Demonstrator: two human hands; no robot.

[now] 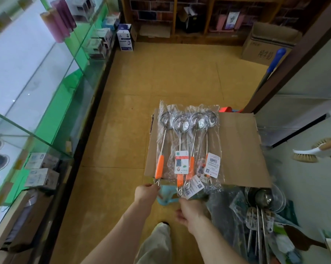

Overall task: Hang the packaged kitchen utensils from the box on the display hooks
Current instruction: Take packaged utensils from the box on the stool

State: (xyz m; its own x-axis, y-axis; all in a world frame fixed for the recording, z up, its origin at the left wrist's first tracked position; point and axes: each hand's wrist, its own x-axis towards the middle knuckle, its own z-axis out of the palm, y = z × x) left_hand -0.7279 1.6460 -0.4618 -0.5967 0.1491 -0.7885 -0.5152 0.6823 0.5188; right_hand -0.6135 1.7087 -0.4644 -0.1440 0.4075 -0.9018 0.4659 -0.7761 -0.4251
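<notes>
Lying on the cardboard box flap (pixel 240 149), four bagged strainers (pixel 187 145) w/ orange handles sit side by side, mesh heads at the flap's far edge, hang loops and tags overhanging the near edge. Left hand (pixel 144 194) at the flap's near-left corner, fingers pinched on the leftmost strainer's metal loop. Right hand (pixel 191 210) just below the flap's near edge under the tags; blurred, can't tell its fingers' state.

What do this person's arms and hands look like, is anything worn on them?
Nothing is worn: the left hand and right hand are bare, with no gloves, rings or watch visible. Both forearms are bare too, with no sleeves reaching into view.
</notes>
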